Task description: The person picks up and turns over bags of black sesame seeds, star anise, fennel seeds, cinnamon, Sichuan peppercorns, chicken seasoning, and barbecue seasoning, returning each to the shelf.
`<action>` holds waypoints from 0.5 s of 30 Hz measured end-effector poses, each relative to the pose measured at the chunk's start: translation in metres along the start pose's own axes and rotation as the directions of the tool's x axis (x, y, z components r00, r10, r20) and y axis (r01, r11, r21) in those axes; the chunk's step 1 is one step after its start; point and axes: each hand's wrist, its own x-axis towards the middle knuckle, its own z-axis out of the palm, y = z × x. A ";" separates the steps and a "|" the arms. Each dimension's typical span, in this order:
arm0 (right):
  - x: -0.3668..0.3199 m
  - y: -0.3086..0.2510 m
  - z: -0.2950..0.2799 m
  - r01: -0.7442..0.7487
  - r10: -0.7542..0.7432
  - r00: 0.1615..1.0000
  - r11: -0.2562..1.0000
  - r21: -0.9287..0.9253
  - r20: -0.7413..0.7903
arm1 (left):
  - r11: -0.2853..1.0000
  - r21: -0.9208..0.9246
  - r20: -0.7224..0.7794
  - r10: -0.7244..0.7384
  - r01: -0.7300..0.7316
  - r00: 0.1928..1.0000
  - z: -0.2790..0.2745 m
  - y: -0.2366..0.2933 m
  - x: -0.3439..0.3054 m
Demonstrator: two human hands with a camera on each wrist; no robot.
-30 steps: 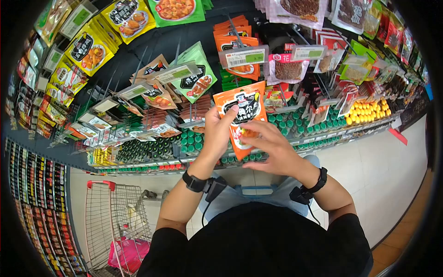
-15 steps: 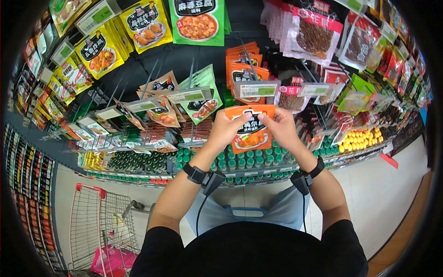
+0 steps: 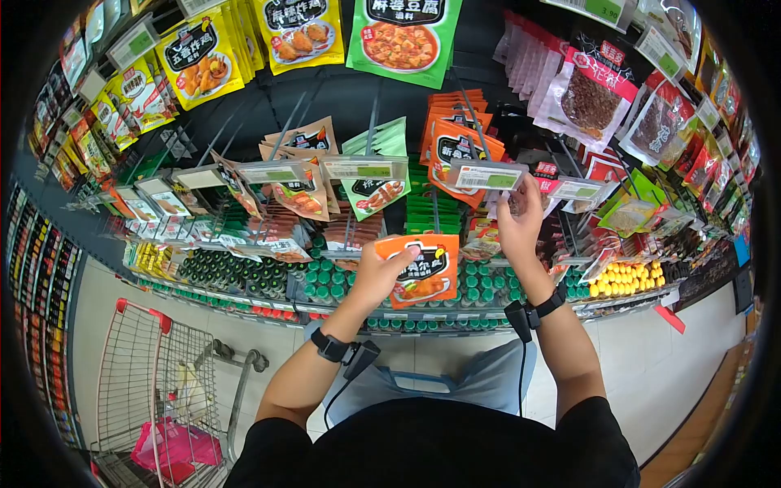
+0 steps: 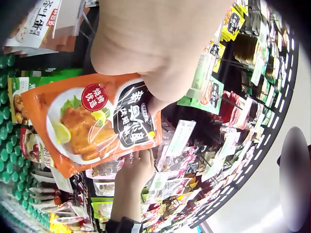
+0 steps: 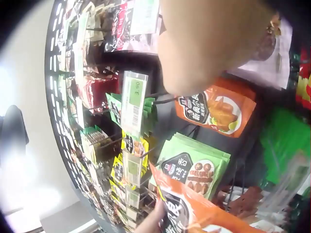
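Note:
My left hand (image 3: 382, 272) holds an orange seasoning packet (image 3: 425, 281) by its left side, thumb across the front. The packet has a black label and a picture of cooked chicken. In the left wrist view, the same packet (image 4: 92, 124) lies close before the camera. Higher up, my right hand (image 3: 523, 224) pinches the lower right corner of a clear price tag holder (image 3: 488, 176) with thumb and fingers. Behind that holder, matching orange packets (image 3: 455, 154) hang on a hook. The right wrist view shows one hanging orange packet (image 5: 218, 109) just below the blurred hand.
Green-tinted packets (image 3: 378, 183) and brown packets (image 3: 301, 183) hang to the left. Pink-edged spice bags (image 3: 590, 89) hang at upper right. Green-capped bottles (image 3: 325, 281) line the shelf below. At lower left stands a shopping cart (image 3: 122, 305) with a pink bag (image 3: 175, 443) inside.
Both hands held the orange packet half a second ago. Since then, the right hand has left it and risen to the price tag holder, while the left hand has lowered the packet slightly.

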 end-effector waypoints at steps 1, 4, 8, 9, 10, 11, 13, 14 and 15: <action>0.001 0.001 0.005 -0.124 0.123 0.992 0.990 -0.066 -0.031 | 0.999 -0.029 -0.018 -0.034 0.033 0.999 -0.003 -0.001 -0.006; 0.005 0.003 0.012 -0.216 0.217 0.976 0.975 0.055 -0.001 | 0.997 -0.077 -0.050 -0.029 0.025 0.998 -0.009 -0.004 -0.025; 0.006 0.009 0.017 -0.332 0.332 0.943 0.943 -0.012 -0.001 | 0.982 -0.186 -0.089 -0.048 0.031 0.995 -0.016 -0.009 -0.053; 0.007 0.007 0.020 -0.333 0.334 0.943 0.943 -0.008 0.002 | 0.970 -0.232 -0.092 -0.091 0.068 0.992 -0.018 -0.010 -0.060; 0.007 0.005 0.022 -0.324 0.324 0.946 0.946 0.011 0.008 | 0.968 -0.238 -0.113 -0.112 0.083 0.987 -0.020 -0.011 -0.067; 0.006 0.004 0.024 -0.316 0.316 0.949 0.948 0.029 0.012 | 0.968 -0.235 -0.114 -0.116 0.086 0.987 -0.022 -0.012 -0.073; 0.006 0.004 0.027 -0.285 0.285 0.958 0.958 0.027 0.015 | 0.940 -0.320 -0.118 -0.161 0.116 0.980 -0.025 -0.012 -0.082; 0.006 0.004 0.027 -0.249 0.249 0.968 0.968 0.023 0.020 | 0.932 -0.340 -0.131 -0.179 0.126 0.975 -0.026 -0.014 -0.086; 0.005 0.002 0.027 -0.250 0.250 0.968 0.968 0.024 0.018 | 0.932 -0.338 -0.130 -0.180 0.127 0.975 -0.027 -0.015 -0.089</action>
